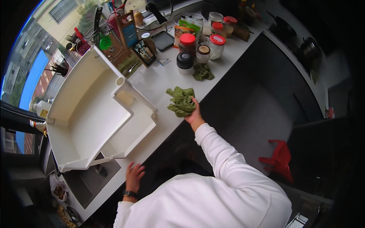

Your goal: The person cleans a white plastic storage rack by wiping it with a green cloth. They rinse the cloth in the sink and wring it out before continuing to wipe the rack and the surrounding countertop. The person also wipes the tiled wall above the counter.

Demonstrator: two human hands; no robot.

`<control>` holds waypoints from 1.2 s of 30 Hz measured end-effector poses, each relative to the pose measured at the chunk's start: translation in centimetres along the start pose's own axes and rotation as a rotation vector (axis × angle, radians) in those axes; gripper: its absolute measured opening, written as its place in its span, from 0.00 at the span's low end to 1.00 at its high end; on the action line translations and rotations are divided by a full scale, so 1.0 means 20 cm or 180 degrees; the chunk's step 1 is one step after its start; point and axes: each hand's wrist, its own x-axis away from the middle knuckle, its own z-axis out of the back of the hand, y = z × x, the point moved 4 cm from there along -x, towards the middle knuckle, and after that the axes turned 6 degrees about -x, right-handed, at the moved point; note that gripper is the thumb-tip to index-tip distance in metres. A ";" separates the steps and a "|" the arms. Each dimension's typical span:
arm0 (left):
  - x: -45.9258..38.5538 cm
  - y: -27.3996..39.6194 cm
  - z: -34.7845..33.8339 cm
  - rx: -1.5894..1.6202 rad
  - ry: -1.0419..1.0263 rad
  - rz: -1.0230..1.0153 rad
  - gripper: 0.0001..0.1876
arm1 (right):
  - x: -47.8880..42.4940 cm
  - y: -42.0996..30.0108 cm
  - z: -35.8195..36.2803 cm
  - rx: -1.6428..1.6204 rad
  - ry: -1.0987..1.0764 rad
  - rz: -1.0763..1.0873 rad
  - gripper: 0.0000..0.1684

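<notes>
My right hand (194,111) grips a crumpled green cloth (181,102) at the front edge of the white countertop (168,125). Fingers apart and with nothing in it, my left hand (134,176) hovers by the counter's edge near the sink. Large white plastic drawers or bins (94,105), seemingly one stacked in another, stand on the counter to the left and reach over part of the sink. A second green cloth (203,71) lies crumpled beside the jars.
Jars with red lids (187,40) and a black-lidded jar (184,60) crowd the counter's back. A phone (145,53) leans upright nearby. The dark sink (94,182) opens at lower left. A red plastic stool (278,161) stands on the floor at right.
</notes>
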 end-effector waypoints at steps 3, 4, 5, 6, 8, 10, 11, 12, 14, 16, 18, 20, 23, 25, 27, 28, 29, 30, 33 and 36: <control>-0.13 0.08 -0.51 -0.0387 -0.1189 0.0076 0.27 | 0.16 0.15 -0.04 0.0083 -0.0057 -0.0300 0.28; -0.16 0.15 -0.68 -0.0262 -0.1217 -0.0137 0.27 | 0.21 0.20 -0.04 0.0026 -0.0072 -0.0429 0.28; -0.17 0.23 -0.84 -0.0139 -0.1267 -0.0329 0.27 | 0.26 0.25 -0.03 -0.0037 -0.0080 -0.0530 0.27; -0.17 0.30 -0.97 0.0054 -0.1484 -0.0224 0.28 | 0.30 0.29 0.01 0.0211 -0.0011 -0.0318 0.26; -0.20 0.32 -1.12 0.0273 -0.1835 -0.0036 0.28 | 0.38 0.38 0.09 0.1664 0.0065 0.0511 0.24; -0.35 0.19 -1.09 0.0507 -0.1974 0.0210 0.23 | 0.50 0.39 0.05 0.4432 -0.0111 0.1885 0.25; -0.36 0.17 -1.07 0.0579 -0.1731 0.0378 0.20 | 0.61 0.42 -0.06 0.5998 -0.0327 0.2576 0.27; -0.39 0.16 -1.09 0.0400 -0.2027 0.0379 0.18 | 0.69 0.44 -0.06 0.5991 -0.0391 0.2527 0.32; -0.48 0.15 -1.07 0.0075 -0.2313 0.0359 0.16 | 0.76 0.49 0.03 0.5601 -0.0176 0.2079 0.38; -0.41 0.23 -1.21 -0.0415 -0.2372 -0.0044 0.15 | 0.86 0.48 0.05 0.5094 -0.0148 0.2491 0.40; -0.51 0.30 -1.24 -0.1046 -0.2063 -0.0360 0.13 | 1.01 0.48 0.04 0.4790 -0.0052 0.3313 0.37; -0.71 0.32 -1.33 -0.1180 -0.2170 -0.0746 0.14 | 1.10 0.46 0.22 0.4283 0.0489 0.2695 0.35; -0.94 0.46 -1.52 -0.1697 -0.1807 -0.1919 0.18 | 1.34 0.44 0.60 0.4067 0.1451 0.2373 0.27; -1.10 0.57 -1.65 -0.2492 -0.0988 -0.3329 0.23 | 1.59 0.42 0.82 0.3685 0.2156 0.2462 0.25; -1.33 0.72 -1.68 -0.3598 0.0210 -0.4318 0.32 | 1.79 0.40 1.09 0.3556 0.2718 0.2602 0.24; -1.34 0.70 -1.74 -0.4132 0.0161 -0.4039 0.35 | 1.85 0.43 1.39 0.2674 0.2742 0.2467 0.23; -1.36 0.67 -1.77 -0.4663 0.0154 -0.3735 0.39 | 2.01 0.44 1.41 0.1995 0.3244 0.2694 0.21; -1.40 0.67 -1.75 -0.4836 0.0328 -0.3723 0.41 | 2.12 0.45 1.54 0.1644 0.3552 0.2510 0.22; -1.01 0.48 -1.88 -0.4930 0.0417 -0.4538 0.46 | 2.45 0.53 1.84 0.1126 0.4163 0.2212 0.26; -0.62 0.13 -1.87 -0.3887 -0.1355 -0.5783 0.36 | 2.72 0.54 2.16 0.0839 0.4533 0.1880 0.29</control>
